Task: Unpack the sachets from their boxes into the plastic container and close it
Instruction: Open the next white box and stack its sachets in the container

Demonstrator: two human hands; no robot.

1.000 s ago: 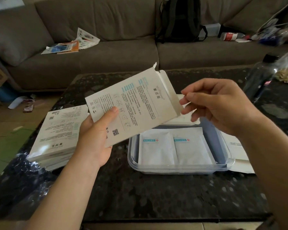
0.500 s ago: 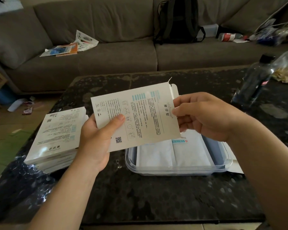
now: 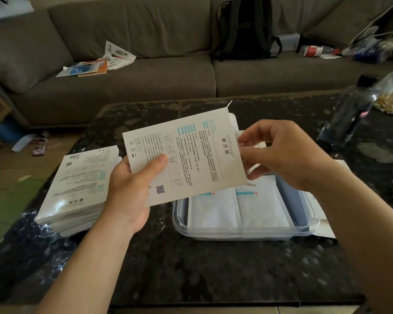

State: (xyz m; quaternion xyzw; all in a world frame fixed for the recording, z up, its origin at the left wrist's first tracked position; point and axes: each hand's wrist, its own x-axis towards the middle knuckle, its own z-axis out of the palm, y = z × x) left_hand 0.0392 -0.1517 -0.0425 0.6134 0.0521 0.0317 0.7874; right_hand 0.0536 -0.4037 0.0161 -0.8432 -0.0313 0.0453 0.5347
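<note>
The left hand (image 3: 132,189) has its grip closed on the lower left corner of a flat white box (image 3: 191,155), thumb pressed on the printed face and fingers behind, holding it tilted above the table (image 3: 213,268). Running sideways near the right grip, the box reads "MxFlower®" with three Chinese characters beside it. Columns of Chinese text too fine to read, teal bars and small face diagrams fill the middle, and a QR code (image 3: 160,189) sits just right of the left thumb. The right hand (image 3: 281,155) pinches the box's open right end, thumb on the front and fingers curled behind; whether it has a flap or a sachet there is unclear. Below the right grip lies the open plastic container (image 3: 245,233), holding two white sachets (image 3: 213,210) side by side, each with a teal label strip and a small red mark. Left of the left grip, a stack of boxes (image 3: 77,186) shows the same print upside down.
</note>
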